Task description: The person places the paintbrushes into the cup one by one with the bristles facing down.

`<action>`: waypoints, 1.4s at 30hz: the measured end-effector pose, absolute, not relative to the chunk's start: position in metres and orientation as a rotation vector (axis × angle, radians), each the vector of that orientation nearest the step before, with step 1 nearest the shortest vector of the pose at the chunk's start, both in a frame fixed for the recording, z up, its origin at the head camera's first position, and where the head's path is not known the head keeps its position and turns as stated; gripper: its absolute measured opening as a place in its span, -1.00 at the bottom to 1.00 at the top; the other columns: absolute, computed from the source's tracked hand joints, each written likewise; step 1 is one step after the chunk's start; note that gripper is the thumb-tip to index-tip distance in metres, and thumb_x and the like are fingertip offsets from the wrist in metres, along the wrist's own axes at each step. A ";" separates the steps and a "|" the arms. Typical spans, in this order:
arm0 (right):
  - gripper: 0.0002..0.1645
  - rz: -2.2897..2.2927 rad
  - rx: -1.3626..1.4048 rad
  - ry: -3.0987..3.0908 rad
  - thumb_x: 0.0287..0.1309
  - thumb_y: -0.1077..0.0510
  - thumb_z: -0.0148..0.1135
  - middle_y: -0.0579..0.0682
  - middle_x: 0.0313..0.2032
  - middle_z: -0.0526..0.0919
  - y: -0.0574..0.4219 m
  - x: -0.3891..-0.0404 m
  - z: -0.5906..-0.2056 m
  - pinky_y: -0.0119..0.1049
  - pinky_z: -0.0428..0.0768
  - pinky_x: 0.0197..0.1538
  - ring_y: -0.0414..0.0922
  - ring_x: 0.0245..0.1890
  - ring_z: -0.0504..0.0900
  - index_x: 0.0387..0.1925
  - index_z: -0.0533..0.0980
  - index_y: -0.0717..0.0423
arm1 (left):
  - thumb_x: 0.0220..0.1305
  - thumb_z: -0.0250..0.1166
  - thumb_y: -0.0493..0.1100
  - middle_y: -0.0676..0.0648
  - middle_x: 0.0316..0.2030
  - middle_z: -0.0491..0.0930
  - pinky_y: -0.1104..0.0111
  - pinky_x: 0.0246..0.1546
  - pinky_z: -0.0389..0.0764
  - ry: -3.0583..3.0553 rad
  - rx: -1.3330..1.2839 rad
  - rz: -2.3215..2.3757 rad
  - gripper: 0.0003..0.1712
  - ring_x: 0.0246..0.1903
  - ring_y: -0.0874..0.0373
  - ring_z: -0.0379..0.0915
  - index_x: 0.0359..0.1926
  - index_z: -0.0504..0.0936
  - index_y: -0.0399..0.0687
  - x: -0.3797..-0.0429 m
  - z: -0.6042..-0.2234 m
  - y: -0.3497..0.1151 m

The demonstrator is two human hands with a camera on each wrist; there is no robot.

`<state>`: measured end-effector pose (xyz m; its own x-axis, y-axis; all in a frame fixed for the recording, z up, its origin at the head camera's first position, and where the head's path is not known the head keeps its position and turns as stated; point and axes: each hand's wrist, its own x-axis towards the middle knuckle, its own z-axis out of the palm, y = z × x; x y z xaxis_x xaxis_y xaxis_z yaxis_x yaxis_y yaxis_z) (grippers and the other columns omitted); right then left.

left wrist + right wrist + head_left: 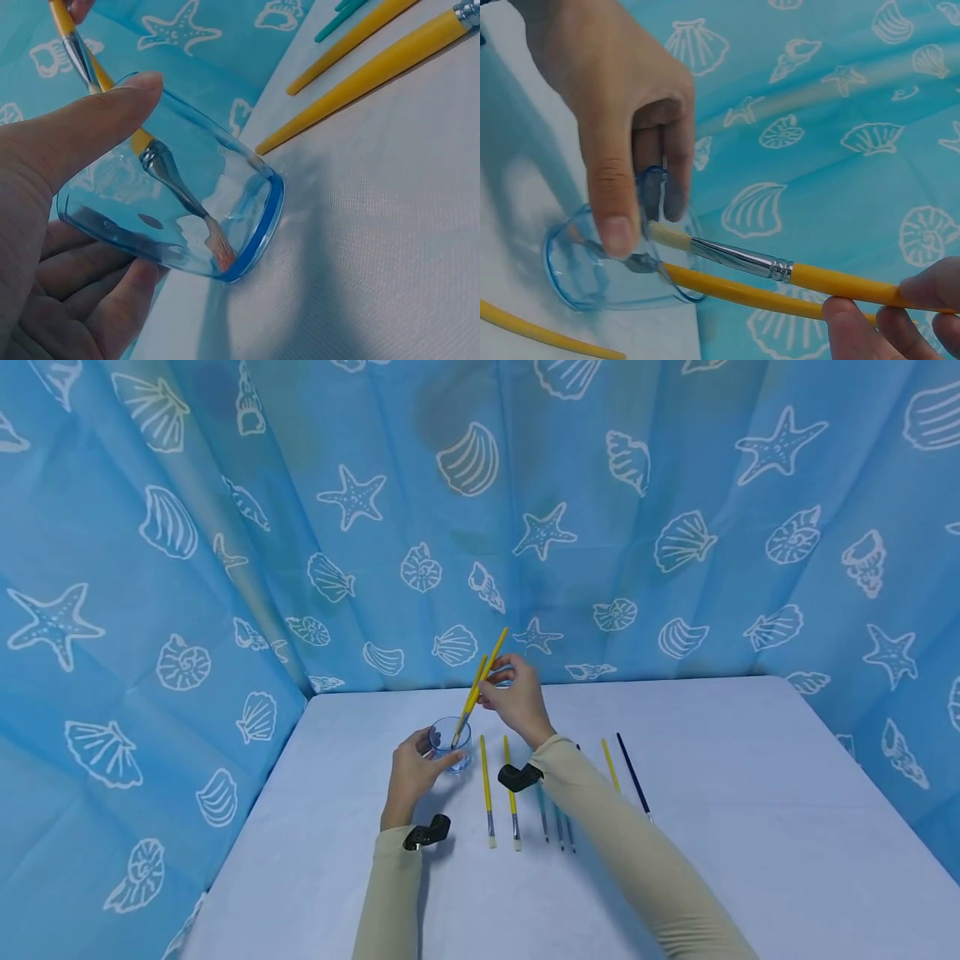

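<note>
My left hand (411, 777) grips a clear blue-tinted cup (247, 176) near its rim, thumb on one side and fingers on the other. A yellow-handled paintbrush (742, 295) leans inside the cup, bristles down at the bottom. My right hand (520, 700) pinches a second yellow paintbrush (847, 286) by its handle. This brush has a silver ferrule and pale bristles, which point down at the cup's mouth, overlapping the rim in the right wrist view. Both handles slant up and to the right in the head view.
Right of the cup, two yellow paintbrushes (487, 785) lie bristles toward me on the white table (720, 860). Several teal brushes (543, 814) lie beside them, partly under my right forearm. Farther right are another yellow brush (611, 763) and a dark one (633, 774). A blue shell-patterned curtain (660, 485) hangs behind.
</note>
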<state>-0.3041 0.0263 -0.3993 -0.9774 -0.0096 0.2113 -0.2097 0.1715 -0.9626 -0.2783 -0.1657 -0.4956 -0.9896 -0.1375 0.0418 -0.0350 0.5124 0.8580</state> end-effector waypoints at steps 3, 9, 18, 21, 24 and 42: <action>-0.66 1.889 0.205 -2.297 0.32 0.28 0.30 0.22 -0.13 0.71 0.021 -0.303 -0.404 -0.27 0.85 -0.15 0.03 -0.27 0.82 0.07 0.44 0.17 | 0.06 0.64 0.02 -0.32 0.35 0.53 0.06 0.37 0.58 -2.643 0.162 -1.496 0.00 0.38 -0.21 0.48 0.43 0.41 -0.28 -0.279 -0.495 -0.166; -0.67 1.860 0.198 -2.321 0.31 0.28 0.32 0.22 -0.16 0.72 0.014 -0.303 -0.412 -0.26 0.86 -0.18 0.11 -0.26 0.83 0.04 0.44 0.16 | 0.07 0.63 -0.01 -0.33 0.34 0.54 0.05 0.36 0.60 -2.628 0.135 -1.499 -0.03 0.36 -0.21 0.49 0.42 0.42 -0.28 -0.280 -0.497 -0.168; -0.69 1.834 0.164 -2.360 0.32 0.24 0.31 0.19 -0.18 0.72 0.009 -0.302 -0.423 -0.28 0.85 -0.21 0.03 -0.31 0.83 0.03 0.44 0.14 | 0.04 0.65 0.03 -0.30 0.36 0.53 0.07 0.37 0.59 -2.650 0.181 -1.494 0.02 0.39 -0.19 0.47 0.44 0.41 -0.25 -0.279 -0.497 -0.164; -0.70 1.825 0.157 -2.364 0.32 0.24 0.31 0.18 -0.18 0.71 0.008 -0.302 -0.426 -0.29 0.85 -0.22 0.01 -0.32 0.83 0.01 0.44 0.15 | 0.04 0.65 0.04 -0.31 0.35 0.54 0.06 0.36 0.59 -2.653 0.176 -1.482 0.02 0.38 -0.19 0.48 0.44 0.41 -0.25 -0.279 -0.497 -0.165; -0.71 1.823 0.150 -2.365 0.31 0.24 0.31 0.18 -0.18 0.71 0.007 -0.302 -0.429 -0.29 0.85 -0.23 0.00 -0.34 0.82 0.00 0.45 0.15 | 0.04 0.64 0.04 -0.32 0.34 0.54 0.05 0.35 0.60 -2.647 0.154 -1.480 0.02 0.37 -0.20 0.49 0.43 0.41 -0.27 -0.279 -0.497 -0.165; -0.78 1.749 0.168 -2.425 0.35 0.19 0.30 0.12 -0.15 0.71 0.020 -0.295 -0.426 -0.29 0.84 -0.15 -0.04 -0.28 0.82 -0.03 0.53 0.17 | 0.06 0.63 0.05 -0.30 0.35 0.53 0.06 0.36 0.59 -2.652 0.164 -1.501 0.01 0.37 -0.19 0.49 0.45 0.40 -0.24 -0.279 -0.495 -0.167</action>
<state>-0.2949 0.0199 -0.4260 -0.9830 -0.0051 0.1836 -0.1758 0.3155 -0.9325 -0.2790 -0.1667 -0.4952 -0.9902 -0.1375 0.0256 -0.0488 0.5114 0.8580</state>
